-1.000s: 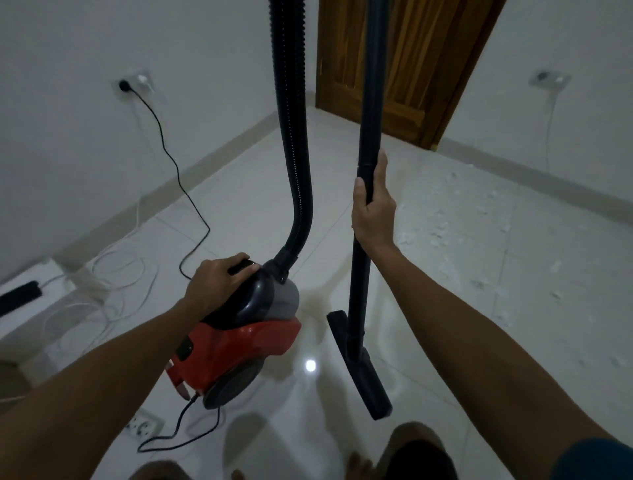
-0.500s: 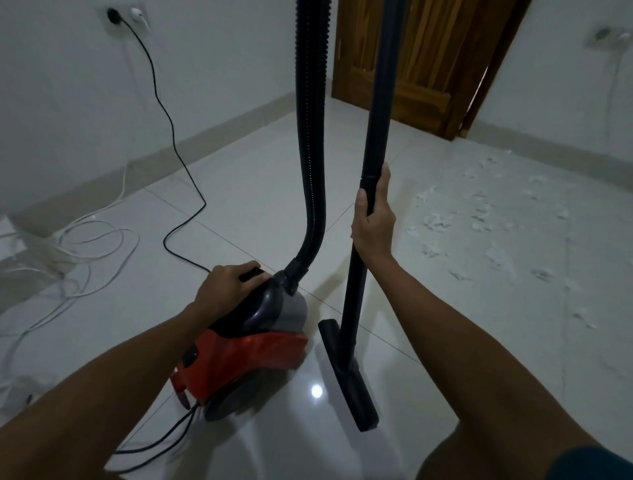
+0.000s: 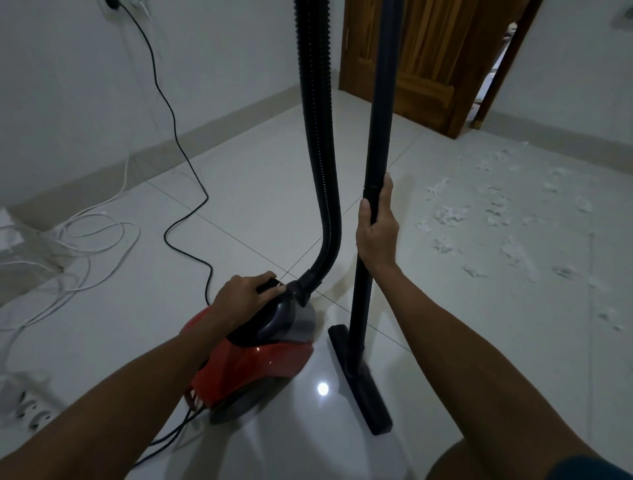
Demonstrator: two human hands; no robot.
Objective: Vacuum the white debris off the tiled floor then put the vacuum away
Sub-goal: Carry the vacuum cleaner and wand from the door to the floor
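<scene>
A red and grey canister vacuum (image 3: 260, 363) sits low on the tiled floor (image 3: 260, 192) in front of me. My left hand (image 3: 245, 291) grips its black top handle. A ribbed black hose (image 3: 318, 137) rises from the canister out of the top of the view. My right hand (image 3: 376, 226) is closed around the upright black wand (image 3: 380, 102), whose flat floor nozzle (image 3: 363, 383) rests just right of the canister. White debris (image 3: 493, 219) lies scattered over the tiles to the right.
A black power cord (image 3: 171, 137) runs from a wall socket (image 3: 113, 3) at top left across the floor to the vacuum. White cables (image 3: 85, 246) coil at left, with a power strip (image 3: 30, 411) near the lower left. A wooden door (image 3: 435, 61) stands ajar beyond.
The view has shifted forward and right, bringing more of the debris patch and the door into sight. Both hands keep their grips on the vacuum handle and the wand.
</scene>
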